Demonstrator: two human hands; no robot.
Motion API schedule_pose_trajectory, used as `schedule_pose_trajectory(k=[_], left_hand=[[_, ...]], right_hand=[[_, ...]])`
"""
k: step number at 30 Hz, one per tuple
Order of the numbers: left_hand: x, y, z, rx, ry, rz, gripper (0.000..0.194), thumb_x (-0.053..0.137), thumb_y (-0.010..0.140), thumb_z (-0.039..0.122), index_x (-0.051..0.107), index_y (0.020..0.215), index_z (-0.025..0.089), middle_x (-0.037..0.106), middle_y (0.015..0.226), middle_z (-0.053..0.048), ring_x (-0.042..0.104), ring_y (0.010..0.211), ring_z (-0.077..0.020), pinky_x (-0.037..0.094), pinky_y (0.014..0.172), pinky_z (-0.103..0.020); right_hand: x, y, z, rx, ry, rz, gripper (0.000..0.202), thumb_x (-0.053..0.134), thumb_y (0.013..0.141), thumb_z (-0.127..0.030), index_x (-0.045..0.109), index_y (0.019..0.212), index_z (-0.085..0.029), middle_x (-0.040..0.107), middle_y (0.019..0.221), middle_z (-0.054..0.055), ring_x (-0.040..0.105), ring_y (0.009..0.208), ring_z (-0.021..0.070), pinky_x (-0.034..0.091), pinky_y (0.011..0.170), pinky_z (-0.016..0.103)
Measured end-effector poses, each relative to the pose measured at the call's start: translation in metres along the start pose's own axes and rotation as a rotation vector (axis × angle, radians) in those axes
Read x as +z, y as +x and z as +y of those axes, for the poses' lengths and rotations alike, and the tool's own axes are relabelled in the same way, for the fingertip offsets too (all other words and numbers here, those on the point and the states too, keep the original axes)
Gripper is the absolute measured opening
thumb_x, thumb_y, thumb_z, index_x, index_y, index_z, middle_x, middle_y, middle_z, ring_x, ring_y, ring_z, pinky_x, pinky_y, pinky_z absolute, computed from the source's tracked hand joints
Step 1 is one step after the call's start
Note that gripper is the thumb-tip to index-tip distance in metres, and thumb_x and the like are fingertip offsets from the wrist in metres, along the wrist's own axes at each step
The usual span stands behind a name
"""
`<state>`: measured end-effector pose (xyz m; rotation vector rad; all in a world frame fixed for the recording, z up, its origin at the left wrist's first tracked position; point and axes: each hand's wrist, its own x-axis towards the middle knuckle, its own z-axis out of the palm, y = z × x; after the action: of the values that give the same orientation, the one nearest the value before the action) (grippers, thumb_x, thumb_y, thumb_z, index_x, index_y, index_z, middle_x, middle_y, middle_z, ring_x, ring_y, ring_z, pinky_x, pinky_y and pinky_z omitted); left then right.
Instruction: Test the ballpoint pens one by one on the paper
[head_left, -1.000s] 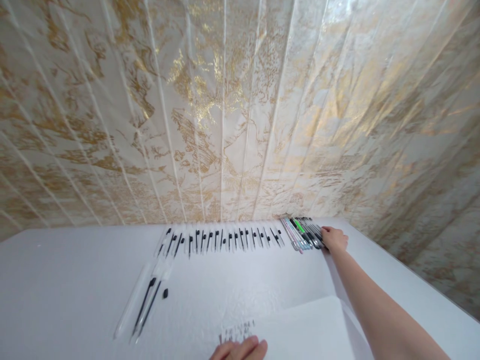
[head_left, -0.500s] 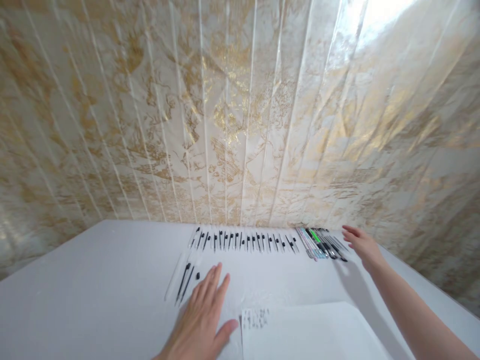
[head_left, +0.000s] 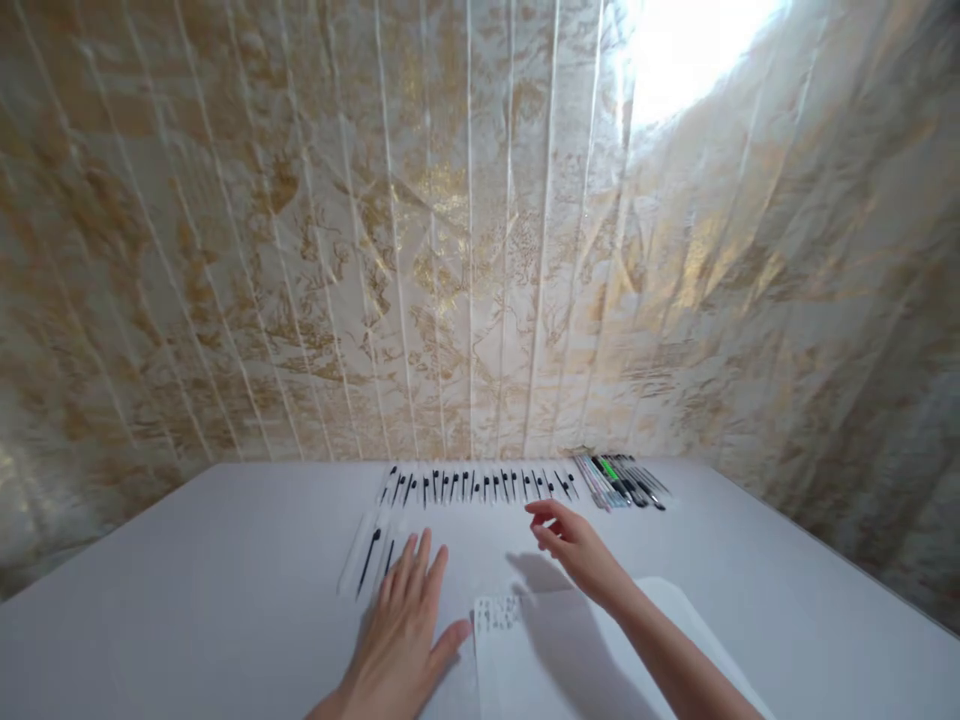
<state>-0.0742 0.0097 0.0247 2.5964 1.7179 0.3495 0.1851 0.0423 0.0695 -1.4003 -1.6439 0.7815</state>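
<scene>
My left hand (head_left: 409, 625) lies flat on the white table with its fingers stretched out. Just beyond its fingertips are a dark pen refill (head_left: 389, 557) and a clear pen tube with a black refill and cap (head_left: 369, 562); the hand partly covers the nearer refill. My right hand (head_left: 571, 550) hovers over the middle of the table, fingers loosely bent and apart, with nothing visible in them. Beyond it runs a row of clear pens with black caps (head_left: 472, 486). A white sheet with small dark marks (head_left: 499, 612) lies below the right hand.
At the row's right end sits a bunch of pens and markers (head_left: 622, 482), one with a bright green part. A shiny gold-patterned curtain (head_left: 450, 300) hangs behind the table's far edge (head_left: 285, 463). The white table (head_left: 225, 580) stretches to both sides.
My right hand has moved left from beside the bunch of pens to above the middle of the table. My left hand stays flat in nearly the same place. The view has shifted slightly.
</scene>
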Motion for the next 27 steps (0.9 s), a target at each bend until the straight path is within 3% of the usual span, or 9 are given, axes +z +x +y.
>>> schedule_pose_trajectory(k=[3, 6, 11, 16, 20, 24, 27], left_hand=[[0.001, 0.009, -0.006, -0.128, 0.079, 0.053, 0.067, 0.047, 0.088, 0.044, 0.037, 0.143, 0.008, 0.017, 0.153, -0.020, 0.015, 0.141, -0.0364, 0.025, 0.110, -0.054], [-0.001, 0.013, -0.006, -0.170, 0.102, 0.018, 0.065, 0.043, 0.090, 0.045, 0.042, 0.140, 0.004, 0.024, 0.150, -0.024, 0.019, 0.140, -0.0389, 0.026, 0.108, -0.055], [0.011, 0.000, 0.008, 0.020, -0.018, -0.040, 0.058, 0.039, 0.092, 0.039, 0.040, 0.142, 0.009, 0.022, 0.153, -0.018, 0.018, 0.141, -0.0335, 0.029, 0.109, -0.052], [0.022, 0.002, 0.006, 0.151, -0.197, 0.088, 0.054, 0.038, 0.094, 0.030, 0.030, 0.145, 0.015, 0.030, 0.153, -0.015, 0.026, 0.141, -0.0257, 0.032, 0.110, -0.046], [-0.001, 0.028, 0.000, 0.040, -0.231, 0.176, 0.034, 0.035, 0.096, 0.031, 0.044, 0.126, 0.016, 0.056, 0.125, -0.013, 0.051, 0.122, -0.0234, 0.042, 0.102, -0.042], [-0.027, 0.049, 0.001, -0.050, -0.043, -0.022, 0.030, 0.043, 0.090, 0.024, 0.049, 0.114, 0.009, 0.060, 0.114, -0.018, 0.057, 0.111, -0.0279, 0.043, 0.096, -0.039], [-0.034, 0.055, 0.003, -0.071, -0.028, -0.096, 0.031, 0.046, 0.085, 0.016, 0.050, 0.115, 0.007, 0.061, 0.114, -0.019, 0.060, 0.110, -0.0279, 0.045, 0.091, -0.035]], right_hand=[[0.020, -0.008, 0.003, -0.008, -0.013, -0.056, 0.031, 0.049, 0.077, -0.026, 0.064, 0.102, -0.017, 0.066, 0.087, 0.005, 0.059, 0.069, 0.0162, 0.046, 0.066, 0.028], [0.036, -0.017, 0.006, -0.033, -0.007, -0.087, 0.029, 0.048, 0.077, -0.020, 0.065, 0.101, -0.017, 0.068, 0.085, 0.004, 0.060, 0.068, 0.0164, 0.046, 0.066, 0.028], [0.049, -0.026, 0.011, -0.075, 0.028, -0.050, 0.025, 0.046, 0.080, -0.016, 0.066, 0.096, -0.017, 0.068, 0.080, 0.004, 0.060, 0.073, 0.0179, 0.045, 0.072, 0.029], [0.045, -0.030, 0.008, -0.062, 0.029, -0.037, 0.024, 0.047, 0.080, -0.013, 0.065, 0.094, -0.016, 0.067, 0.077, 0.003, 0.058, 0.070, 0.0164, 0.045, 0.068, 0.027], [0.045, -0.038, -0.001, -0.138, -0.095, -0.095, 0.028, 0.048, 0.078, -0.008, 0.064, 0.097, -0.019, 0.065, 0.080, 0.002, 0.058, 0.071, 0.0153, 0.044, 0.069, 0.025], [0.053, -0.043, -0.013, -0.229, -0.237, -0.183, 0.040, 0.047, 0.072, -0.001, 0.063, 0.104, -0.020, 0.064, 0.092, 0.004, 0.060, 0.076, 0.0147, 0.045, 0.071, 0.022], [0.056, -0.037, -0.020, -0.204, -0.329, -0.199, 0.040, 0.048, 0.073, -0.001, 0.062, 0.106, -0.018, 0.065, 0.094, 0.006, 0.062, 0.075, 0.0155, 0.046, 0.070, 0.022]])
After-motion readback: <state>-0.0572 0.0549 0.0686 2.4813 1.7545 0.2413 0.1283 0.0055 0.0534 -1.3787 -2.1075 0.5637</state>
